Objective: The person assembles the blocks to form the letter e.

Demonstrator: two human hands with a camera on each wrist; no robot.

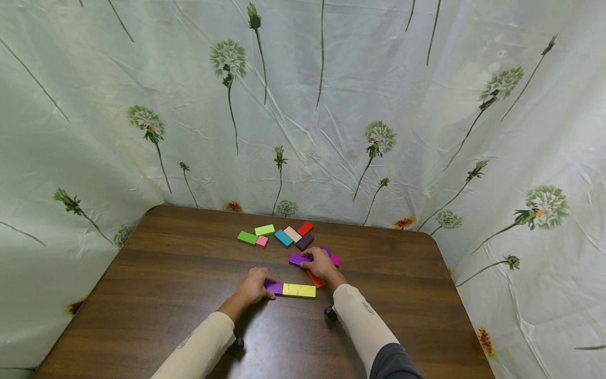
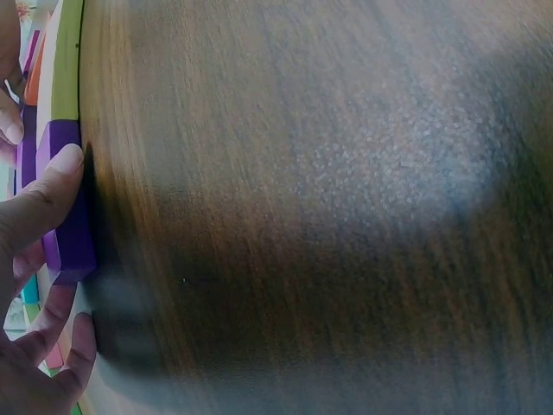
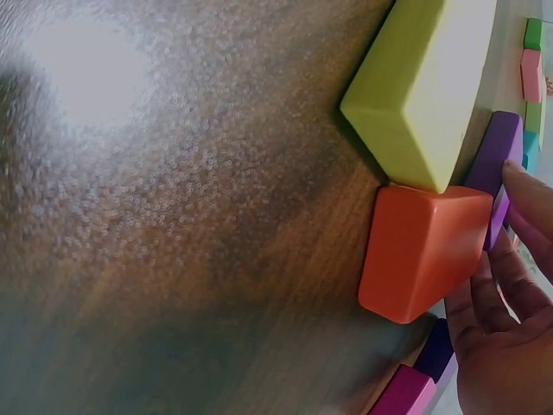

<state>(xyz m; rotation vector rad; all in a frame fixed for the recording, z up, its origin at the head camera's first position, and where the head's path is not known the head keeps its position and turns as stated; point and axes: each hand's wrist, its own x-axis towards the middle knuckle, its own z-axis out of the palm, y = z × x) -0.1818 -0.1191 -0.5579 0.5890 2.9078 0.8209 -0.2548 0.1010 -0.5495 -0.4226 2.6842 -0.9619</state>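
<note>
In the head view my left hand (image 1: 255, 285) grips a purple block (image 1: 274, 288) lying on the wooden table, its thumb on the near side. End to end with that block lies a longer yellow block (image 1: 299, 291). My right hand (image 1: 321, 264) pinches a second purple block (image 1: 297, 259) farther back, between thumb and fingers. Under its wrist, an orange-red block (image 1: 316, 279) slants toward the yellow block's right end; in the right wrist view the orange block (image 3: 423, 251) meets the yellow block's corner. The left wrist view shows the left thumb on its purple block (image 2: 69, 216).
Behind the right hand lie a magenta block (image 1: 335, 260) and a dark purple block (image 1: 326, 251). Farther back are green (image 1: 247, 238), lime (image 1: 264, 229), pink (image 1: 262, 241), blue (image 1: 283, 238), beige (image 1: 292, 234), red (image 1: 305, 228) and dark (image 1: 304, 241) blocks. A flowered curtain (image 1: 303, 121) hangs behind the table.
</note>
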